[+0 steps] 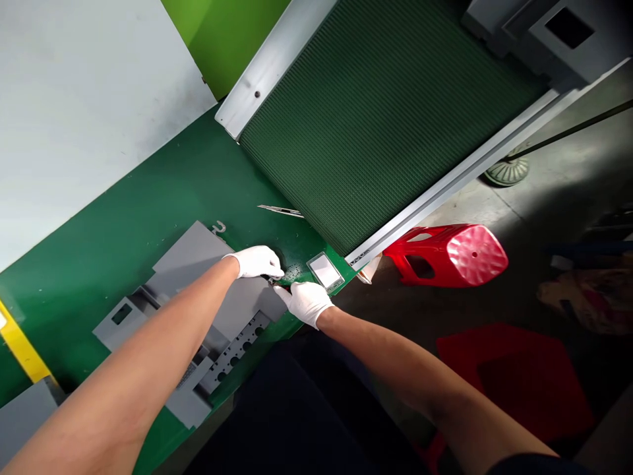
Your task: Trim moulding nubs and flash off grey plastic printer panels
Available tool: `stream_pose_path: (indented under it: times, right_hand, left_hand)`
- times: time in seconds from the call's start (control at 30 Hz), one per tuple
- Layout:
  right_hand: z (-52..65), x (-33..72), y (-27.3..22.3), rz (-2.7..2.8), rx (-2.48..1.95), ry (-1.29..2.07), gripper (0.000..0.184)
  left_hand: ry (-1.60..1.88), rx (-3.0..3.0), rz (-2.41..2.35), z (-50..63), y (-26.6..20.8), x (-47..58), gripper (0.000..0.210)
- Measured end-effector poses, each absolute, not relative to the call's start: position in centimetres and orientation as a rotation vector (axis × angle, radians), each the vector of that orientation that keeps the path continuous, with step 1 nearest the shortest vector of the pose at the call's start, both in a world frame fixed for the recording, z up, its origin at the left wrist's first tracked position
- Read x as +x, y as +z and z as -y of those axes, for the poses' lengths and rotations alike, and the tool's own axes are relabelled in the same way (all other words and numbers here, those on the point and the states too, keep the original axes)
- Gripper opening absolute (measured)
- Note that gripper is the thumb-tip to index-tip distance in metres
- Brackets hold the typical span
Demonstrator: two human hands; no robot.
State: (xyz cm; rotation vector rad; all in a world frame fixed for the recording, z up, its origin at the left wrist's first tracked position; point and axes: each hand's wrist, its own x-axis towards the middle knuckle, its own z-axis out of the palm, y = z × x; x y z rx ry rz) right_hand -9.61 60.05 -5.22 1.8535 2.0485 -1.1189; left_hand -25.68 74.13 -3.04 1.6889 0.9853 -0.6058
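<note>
My left hand [258, 262], in a white glove, is closed in a pinch at the far right corner of a grey panel part [237, 297] with cut-outs and a row of round holes. My right hand [309, 303], gloved too, meets it there from the right with its fingers drawn together. Between the fingertips is something small and dark that I cannot make out. Just beyond the hands, tiny dark pieces [294, 271] lie scattered on the green tabletop [198, 165]. A small hook-shaped piece [219, 228] rests by the panel's upper edge.
A dark green conveyor belt [386, 125] carries another grey part [554, 39] at upper right. Near its end lie a slim cutter knife [280, 211] and a flat rectangular object with a pale face [325, 271]. A red stool [475, 256] stands on the floor. Another grey part [30, 419] is lower left.
</note>
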Motion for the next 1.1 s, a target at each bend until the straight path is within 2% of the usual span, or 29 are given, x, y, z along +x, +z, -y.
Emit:
stream_pose_path:
  times: [0.27,0.5,0.7,0.93,1.03,1.1]
  right_hand:
    - [-60.2,-9.7,-5.3,-1.941,1.881,-1.236,0.072]
    - [-59.7,-10.6,-4.4,-1.890,1.978,-1.146,0.072]
    - [-60.2,-10.2,-5.2,-1.961,1.870,-1.232,0.072]
    - [-60.3,-10.4,-5.3,-2.010,1.839,-1.168,0.071]
    - [-60.3,-10.0,-5.7,-1.918,1.920,-1.276,0.070]
    - [-60.6,-9.4,-5.9,-1.671,2.050,-1.577,0.071]
  left_hand:
    - [-0.621,1.641,-0.994,-74.3,-3.1,-25.8,0.032]
    - [-0.602,1.669,-0.978,-74.4,-3.2,-25.7,0.034]
    - [-0.617,1.623,-0.975,-74.5,-3.1,-25.7,0.032]
    - [-0.591,1.598,-0.998,-74.6,-3.1,-25.5,0.028]
    - [-0.398,1.442,-1.066,-74.8,-3.1,-25.8,0.026]
    - [-0.064,1.166,-1.136,-75.0,-3.0,-26.5,0.022]
